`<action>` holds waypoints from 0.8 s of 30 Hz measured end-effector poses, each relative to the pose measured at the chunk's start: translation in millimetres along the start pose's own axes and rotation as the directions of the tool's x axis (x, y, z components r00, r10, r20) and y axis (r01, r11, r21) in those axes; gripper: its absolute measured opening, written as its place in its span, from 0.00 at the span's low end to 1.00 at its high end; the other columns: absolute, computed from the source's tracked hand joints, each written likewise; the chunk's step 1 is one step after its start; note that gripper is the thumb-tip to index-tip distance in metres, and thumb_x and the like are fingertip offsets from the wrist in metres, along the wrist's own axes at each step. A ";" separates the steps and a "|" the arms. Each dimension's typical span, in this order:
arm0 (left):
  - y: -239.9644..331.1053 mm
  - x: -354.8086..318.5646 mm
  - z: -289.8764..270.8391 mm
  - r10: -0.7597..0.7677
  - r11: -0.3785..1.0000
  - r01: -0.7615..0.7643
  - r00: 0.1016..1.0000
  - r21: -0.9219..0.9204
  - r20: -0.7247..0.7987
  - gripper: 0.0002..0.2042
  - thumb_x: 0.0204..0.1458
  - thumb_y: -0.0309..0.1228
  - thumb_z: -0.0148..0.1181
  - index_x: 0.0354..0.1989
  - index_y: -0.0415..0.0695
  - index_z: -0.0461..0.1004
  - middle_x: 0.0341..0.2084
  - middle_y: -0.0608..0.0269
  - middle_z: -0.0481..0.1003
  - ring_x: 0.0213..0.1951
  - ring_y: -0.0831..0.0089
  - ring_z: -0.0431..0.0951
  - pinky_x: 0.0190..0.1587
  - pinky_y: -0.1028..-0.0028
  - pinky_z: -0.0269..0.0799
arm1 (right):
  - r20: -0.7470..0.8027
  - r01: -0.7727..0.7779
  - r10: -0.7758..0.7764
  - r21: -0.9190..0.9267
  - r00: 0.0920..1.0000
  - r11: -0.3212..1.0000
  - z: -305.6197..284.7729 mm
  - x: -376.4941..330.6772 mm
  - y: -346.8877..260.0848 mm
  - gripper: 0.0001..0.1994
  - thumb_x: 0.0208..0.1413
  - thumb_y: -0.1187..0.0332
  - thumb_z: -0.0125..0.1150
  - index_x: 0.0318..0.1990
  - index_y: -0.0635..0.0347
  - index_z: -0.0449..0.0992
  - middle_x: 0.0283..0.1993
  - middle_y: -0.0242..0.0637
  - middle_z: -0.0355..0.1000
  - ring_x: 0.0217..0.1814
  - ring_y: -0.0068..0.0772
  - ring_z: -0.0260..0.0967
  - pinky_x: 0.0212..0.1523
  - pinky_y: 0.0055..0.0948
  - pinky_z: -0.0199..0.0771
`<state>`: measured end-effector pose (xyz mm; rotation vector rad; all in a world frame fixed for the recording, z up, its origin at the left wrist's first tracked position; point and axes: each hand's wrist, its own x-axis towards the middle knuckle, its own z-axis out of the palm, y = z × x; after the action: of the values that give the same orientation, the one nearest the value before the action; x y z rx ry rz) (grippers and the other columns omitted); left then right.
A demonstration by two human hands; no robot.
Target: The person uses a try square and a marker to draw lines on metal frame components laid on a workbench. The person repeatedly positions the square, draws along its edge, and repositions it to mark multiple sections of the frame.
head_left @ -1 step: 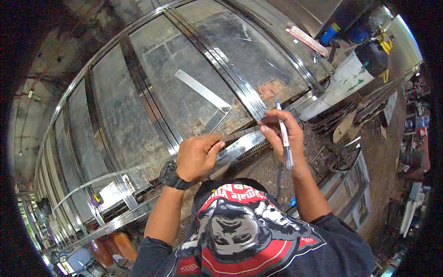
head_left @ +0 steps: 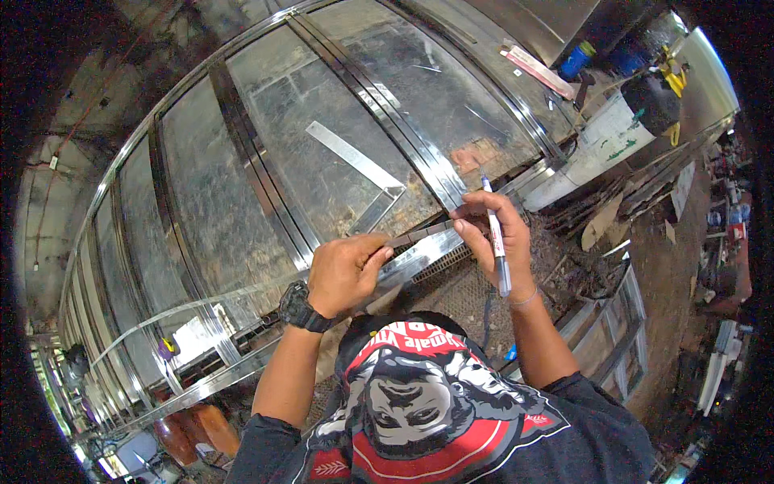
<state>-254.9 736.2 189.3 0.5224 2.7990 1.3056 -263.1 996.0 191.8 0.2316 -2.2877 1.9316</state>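
At the near edge of the metal frame (head_left: 423,252), my left hand (head_left: 347,270) is closed, its thumb and fingers pinching a narrow strip (head_left: 421,234) with evenly spaced marks, like a tape measure blade. That strip runs along the frame to my right hand (head_left: 512,234), whose thumb and forefinger meet near its other end. A white marker pen (head_left: 496,234) with a grey-blue end sits upright in my right hand, tip pointing away from me. Beyond my hands lies a metal try square (head_left: 355,155) on the worn sheet-topped table (head_left: 306,105).
Several metal rails (head_left: 242,137) cross the table. A long clear band (head_left: 185,308) curves along the left near side. At far right stand a white drum (head_left: 597,145) and a blue container (head_left: 576,60). A metal frame (head_left: 625,339) leans low on the right.
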 end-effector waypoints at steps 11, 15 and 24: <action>7.7 -6.8 4.6 0.152 0.982 -0.138 0.982 0.131 -0.109 0.05 0.55 0.31 0.64 0.39 0.50 0.80 0.25 0.58 0.78 0.28 0.54 0.80 0.29 0.60 0.74 | -0.006 0.011 -0.011 0.085 1.000 0.996 -5.1 -1.5 -7.7 0.15 0.60 0.78 0.65 0.54 0.63 0.74 0.47 0.38 0.77 0.48 0.28 0.79 0.49 0.27 0.79; 10.0 -9.4 7.1 0.182 0.977 -0.166 0.975 0.131 -0.125 0.04 0.54 0.29 0.64 0.38 0.50 0.79 0.23 0.59 0.76 0.26 0.56 0.79 0.28 0.61 0.73 | 0.002 0.026 -0.026 0.022 1.000 0.999 -9.7 -2.9 -7.3 0.14 0.60 0.77 0.65 0.53 0.64 0.74 0.47 0.38 0.77 0.49 0.29 0.80 0.49 0.27 0.79; 19.9 -22.3 8.6 0.252 0.942 -0.218 0.962 0.254 -0.108 0.09 0.48 0.24 0.66 0.39 0.46 0.79 0.21 0.57 0.73 0.24 0.56 0.76 0.27 0.62 0.69 | 0.027 -0.067 0.063 0.207 0.998 0.976 -14.5 -9.2 -19.2 0.16 0.60 0.75 0.65 0.55 0.65 0.72 0.41 0.42 0.80 0.46 0.31 0.80 0.50 0.32 0.80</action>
<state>-226.7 747.7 195.6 0.8296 3.1139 1.0763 -250.0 1007.4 210.9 0.2014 -2.1291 2.2125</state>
